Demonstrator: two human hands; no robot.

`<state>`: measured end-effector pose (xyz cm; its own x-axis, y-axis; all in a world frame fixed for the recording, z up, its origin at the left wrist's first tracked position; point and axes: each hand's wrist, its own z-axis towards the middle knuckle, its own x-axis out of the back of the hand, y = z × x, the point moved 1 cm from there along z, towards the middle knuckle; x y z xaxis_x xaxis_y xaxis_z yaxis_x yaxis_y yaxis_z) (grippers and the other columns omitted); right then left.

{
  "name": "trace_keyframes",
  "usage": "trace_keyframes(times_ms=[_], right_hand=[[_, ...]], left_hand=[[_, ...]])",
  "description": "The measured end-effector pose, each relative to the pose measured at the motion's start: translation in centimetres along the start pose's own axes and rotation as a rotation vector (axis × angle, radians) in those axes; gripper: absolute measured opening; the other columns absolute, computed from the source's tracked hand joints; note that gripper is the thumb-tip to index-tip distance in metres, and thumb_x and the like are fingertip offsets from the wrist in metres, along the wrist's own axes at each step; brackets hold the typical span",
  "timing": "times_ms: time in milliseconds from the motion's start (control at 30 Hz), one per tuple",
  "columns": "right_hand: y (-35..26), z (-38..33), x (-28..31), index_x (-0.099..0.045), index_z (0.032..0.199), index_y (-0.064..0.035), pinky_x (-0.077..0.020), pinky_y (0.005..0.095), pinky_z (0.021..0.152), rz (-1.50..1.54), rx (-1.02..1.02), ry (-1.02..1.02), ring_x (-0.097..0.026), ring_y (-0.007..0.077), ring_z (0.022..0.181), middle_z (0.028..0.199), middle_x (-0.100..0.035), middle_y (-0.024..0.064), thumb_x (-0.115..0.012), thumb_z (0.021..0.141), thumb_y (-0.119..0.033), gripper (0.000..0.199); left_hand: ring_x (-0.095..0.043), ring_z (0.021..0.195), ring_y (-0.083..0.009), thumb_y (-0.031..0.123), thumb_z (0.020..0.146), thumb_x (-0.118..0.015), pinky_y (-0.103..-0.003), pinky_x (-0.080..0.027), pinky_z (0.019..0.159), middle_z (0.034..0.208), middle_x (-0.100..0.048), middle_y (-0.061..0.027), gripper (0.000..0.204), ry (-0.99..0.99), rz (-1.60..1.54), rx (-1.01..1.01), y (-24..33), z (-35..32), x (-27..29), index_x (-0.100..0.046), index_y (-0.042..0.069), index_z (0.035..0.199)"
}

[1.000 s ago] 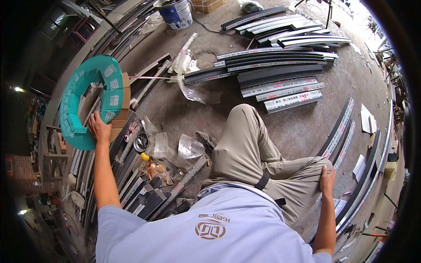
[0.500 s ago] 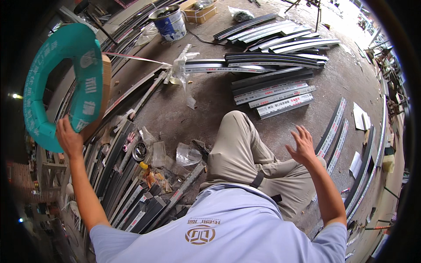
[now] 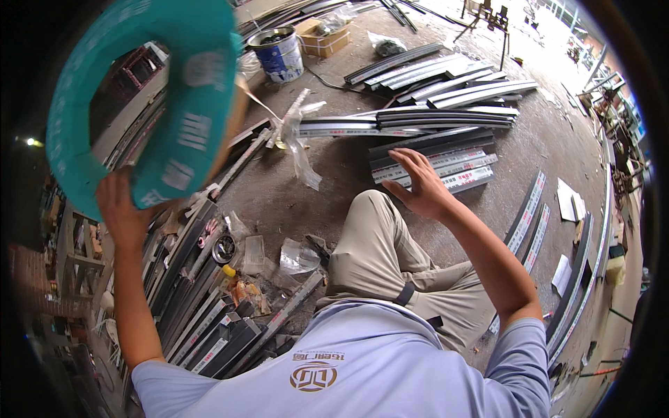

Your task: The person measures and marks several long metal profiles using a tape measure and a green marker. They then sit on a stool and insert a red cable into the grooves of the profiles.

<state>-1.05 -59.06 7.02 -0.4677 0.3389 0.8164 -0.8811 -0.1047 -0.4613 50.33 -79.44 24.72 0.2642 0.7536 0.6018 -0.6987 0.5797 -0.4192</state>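
Observation:
At the upper left, my left hand (image 3: 124, 209) is closed on the lower edge of a large teal ring-shaped roll (image 3: 191, 118) with pale print. The roll is held up off the floor, and a brown edge shows along its right side. My right hand (image 3: 420, 187) is open and raised above my knee, fingers stretched toward the roll and holding nothing. Behind it in the picture lies a stack of dark and silver profile strips (image 3: 456, 164); whether the fingertips touch them I cannot tell, but they look apart.
More profiles (image 3: 411, 76) lie across the floor ahead, and two (image 3: 529, 226) lie at right. A bundle of profiles (image 3: 209, 313) and plastic scraps (image 3: 298, 258) sit at my left. A paint bucket (image 3: 280, 59) and a cardboard box (image 3: 326, 40) stand at the back.
The teal roll has moved right and closer in my left hand, looking larger. My right hand has swung left and forward from beside my knee to above it.

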Motion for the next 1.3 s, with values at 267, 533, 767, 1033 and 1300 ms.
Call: trace_keyframes(times_ms=[267,533,767,1033,1300], right_hand=[[-6.0,9.4,-0.2,-0.036,0.160,0.0025,-0.0418,0.0385,0.115,1.028,-0.180,0.141,-0.054,0.0262,0.138,0.150,-0.056,0.0209,-0.063,0.106,-0.049,0.080],[-6.6,9.4,-4.1,-0.041,0.154,0.0044,-0.0368,0.0466,0.119,0.321,-0.268,0.495,-0.045,0.0428,0.142,0.153,-0.045,0.0290,-0.084,0.089,-0.036,0.088],[-12.4,12.3,-2.4,-0.046,0.152,0.0083,-0.0521,0.0316,0.100,0.884,-0.058,0.035,-0.064,0.0212,0.122,0.134,-0.069,0.0231,-0.081,0.094,-0.045,0.087],[-13.5,15.2,0.5,-0.047,0.147,0.0123,-0.0462,0.0410,0.110,0.823,-0.390,-0.083,-0.061,0.0300,0.125,0.134,-0.062,0.0231,-0.076,0.081,-0.075,0.113],[-6.1,12.0,1.3,-0.055,0.141,0.0007,-0.0584,0.0374,0.088,1.037,-0.457,0.114,-0.069,0.0230,0.100,0.116,-0.068,0.0128,-0.085,0.084,-0.051,0.082]], left_hand=[[-0.062,0.102,-0.0337,0.017,0.085,-0.070,-0.049,-0.048,0.098,0.108,-0.062,-0.0132,0.040,-0.073,-0.152,-0.330,5.8,-3.5,-1.6,-0.059,0.006,0.121],[-0.064,0.100,-0.0240,0.012,0.087,-0.064,-0.041,-0.047,0.101,0.101,-0.064,-0.0053,0.025,-0.178,-0.257,-0.369,12.4,-5.6,-2.3,-0.064,0.010,0.112],[-0.060,0.097,-0.0243,0.024,0.078,-0.069,-0.040,-0.048,0.088,0.102,-0.061,-0.0068,0.027,-0.090,-0.398,-0.397,22.4,0.7,-6.8,-0.068,0.011,0.102],[-0.060,0.120,-0.0310,0.024,0.075,-0.087,-0.052,-0.046,0.102,0.131,-0.068,-0.0122,0.057,-0.521,0.134,-0.582,38.3,7.4,-8.7,-0.074,0.006,0.127],[-0.061,0.119,-0.0318,0.023,0.084,-0.077,-0.052,-0.046,0.103,0.129,-0.066,-0.0106,0.041,-0.436,0.131,-0.824,52.3,5.8,-12.8,-0.071,0.009,0.123]])
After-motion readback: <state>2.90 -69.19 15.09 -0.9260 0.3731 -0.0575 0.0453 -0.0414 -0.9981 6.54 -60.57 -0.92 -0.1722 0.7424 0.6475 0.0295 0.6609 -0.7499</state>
